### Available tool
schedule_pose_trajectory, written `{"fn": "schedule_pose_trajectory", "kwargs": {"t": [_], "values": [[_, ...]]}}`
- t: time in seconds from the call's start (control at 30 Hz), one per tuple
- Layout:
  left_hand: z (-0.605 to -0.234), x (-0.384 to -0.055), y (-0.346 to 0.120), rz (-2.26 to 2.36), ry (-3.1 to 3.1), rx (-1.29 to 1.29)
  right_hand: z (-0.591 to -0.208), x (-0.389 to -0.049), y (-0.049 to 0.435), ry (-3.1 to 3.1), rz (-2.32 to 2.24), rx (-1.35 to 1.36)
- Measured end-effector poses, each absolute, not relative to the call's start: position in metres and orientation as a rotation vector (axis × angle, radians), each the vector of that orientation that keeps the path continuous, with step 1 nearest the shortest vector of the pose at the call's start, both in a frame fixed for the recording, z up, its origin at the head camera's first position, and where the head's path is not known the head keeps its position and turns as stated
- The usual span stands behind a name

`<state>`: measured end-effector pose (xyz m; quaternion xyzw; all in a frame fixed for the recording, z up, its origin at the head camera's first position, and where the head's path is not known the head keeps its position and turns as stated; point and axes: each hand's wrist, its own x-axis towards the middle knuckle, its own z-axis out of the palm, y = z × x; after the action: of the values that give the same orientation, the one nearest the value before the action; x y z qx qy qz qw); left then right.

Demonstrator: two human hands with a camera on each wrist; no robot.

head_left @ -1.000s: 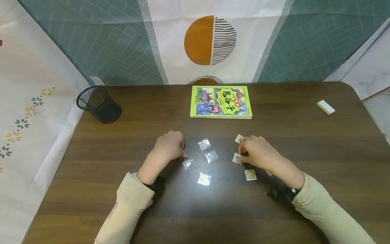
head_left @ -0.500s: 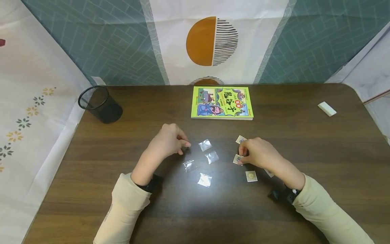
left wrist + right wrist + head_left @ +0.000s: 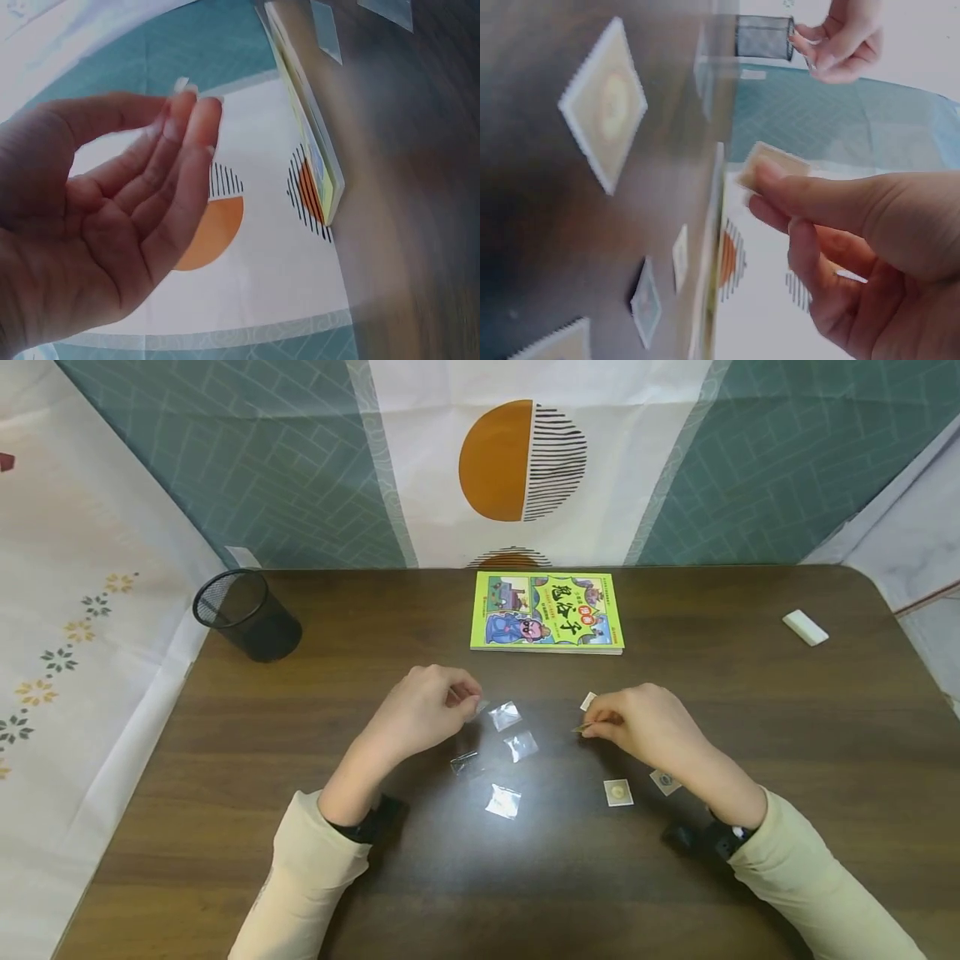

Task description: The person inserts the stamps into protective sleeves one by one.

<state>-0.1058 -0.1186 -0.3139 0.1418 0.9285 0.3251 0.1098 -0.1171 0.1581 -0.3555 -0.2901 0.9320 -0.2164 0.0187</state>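
Between thumb and fingers, my left hand pinches a small clear plastic bag above the table. Only a sliver of that bag shows at the fingertips in the left wrist view. Several similar clear bags lie flat just to the right of this hand. My right hand pinches a postage stamp, raised off the table and seen nearly edge-on in the head view. Near and beneath it lie more stamps: one with a round motif, one by the wrist, and one partly hidden behind the fingers.
Toward the back of the brown wooden table lies a yellow-green comic-style book. A black mesh pen holder stands at the back left. A white eraser-like block sits at the far right. Patterned cloth hangs behind the table.
My right hand has lifted a stamp off the table, tilting it. My left hand has moved up from near the loose bags, then rightward, and a clear bag now shows at its fingertips.
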Motion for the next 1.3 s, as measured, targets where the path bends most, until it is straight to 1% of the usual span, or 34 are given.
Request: {"fn": "schedule_pose_trajectory", "kwargs": {"t": [0.23, 0.37, 0.5, 0.63, 0.8, 1.03, 1.3], "values": [[-0.316, -0.104, -0.109, 1.166, 2.598, 0.551, -0.336, -0.121, 0.157, 2.943, -0.903, -0.924], [-0.316, -0.101, -0.100, 1.275, 2.572, 0.543, -0.323, -0.119, 0.157, 3.004, -1.063, -0.800], [-0.317, -0.097, -0.092, 1.405, 2.591, 0.532, -0.319, -0.117, 0.156, 3.004, -1.307, -0.720], [-0.318, -0.095, -0.088, 1.529, 2.607, 0.543, -0.320, -0.116, 0.155, 2.924, -1.509, -0.796], [-0.318, -0.092, -0.086, 1.609, 2.601, 0.520, -0.321, -0.115, 0.154, 2.899, -1.531, -0.862], [-0.315, -0.087, -0.080, 1.639, 2.574, 0.483, -0.318, -0.111, 0.150, 2.720, -1.585, -1.077], [-0.314, -0.081, -0.076, 1.595, 2.600, 0.538, -0.316, -0.103, 0.144, 2.695, -1.636, -0.950]]}}
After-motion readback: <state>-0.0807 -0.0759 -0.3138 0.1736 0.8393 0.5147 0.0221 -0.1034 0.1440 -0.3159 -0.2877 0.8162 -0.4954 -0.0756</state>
